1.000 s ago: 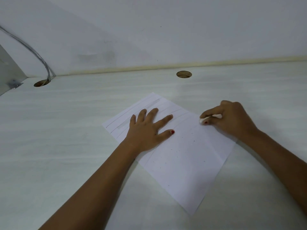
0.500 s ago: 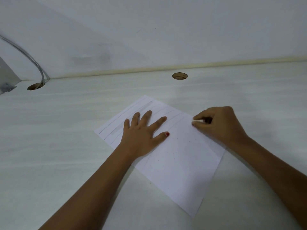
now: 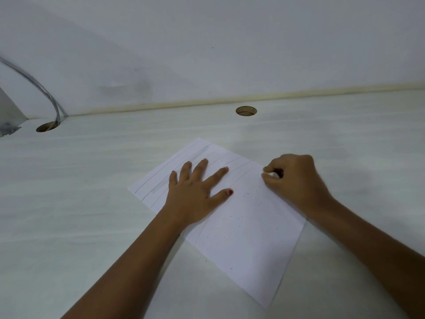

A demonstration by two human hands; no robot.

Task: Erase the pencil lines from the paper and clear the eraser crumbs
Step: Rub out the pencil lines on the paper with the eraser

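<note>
The paper lies skewed mid-frame on the desk, with pencil lines left on its upper-left part and dark crumbs dotting the middle. The right grip is clenched round a white eraser at the sheet's right edge, and the left grip is released, fingers spread flat over the lines; short strokes away from that pinning palm should, I judge, keep the sheet from buckling. Open desk lies all round for sweeping crumbs off, with the cable hole at upper centre well apart.
</note>
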